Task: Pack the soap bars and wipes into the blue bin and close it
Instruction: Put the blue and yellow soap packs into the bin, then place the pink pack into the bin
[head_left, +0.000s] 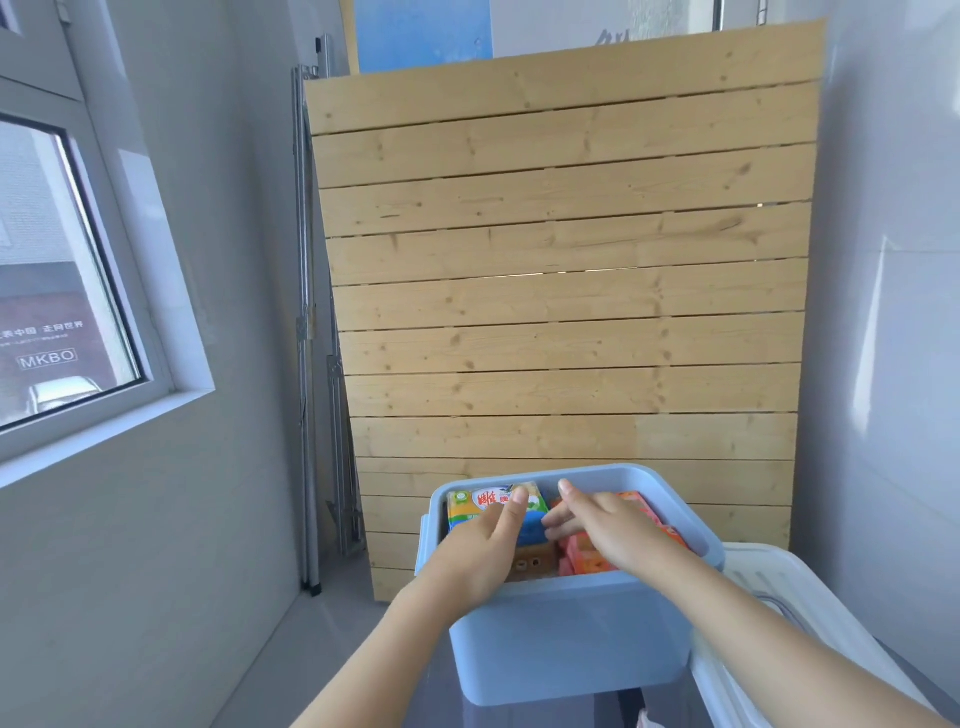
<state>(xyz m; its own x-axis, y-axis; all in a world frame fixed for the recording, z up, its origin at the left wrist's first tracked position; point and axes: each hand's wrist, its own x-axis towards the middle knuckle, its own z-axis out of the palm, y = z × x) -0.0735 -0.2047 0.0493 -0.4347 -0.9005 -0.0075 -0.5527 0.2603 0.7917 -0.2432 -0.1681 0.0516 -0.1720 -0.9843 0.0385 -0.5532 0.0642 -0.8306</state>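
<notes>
Both grips inside blue bin (566, 639) rim

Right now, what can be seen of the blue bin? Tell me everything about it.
The blue bin is a pale blue, smooth plastic tub with rounded corners and a thick rolled rim. It stands upright and open, no lid on it, in front of a leaning wooden slat panel. Colourful packages fill it: a yellow-green-blue pack on the left, orange-pink ones on the right. Both hands reach inside, left hand and right hand. A white lid lies beside its right wall.
</notes>
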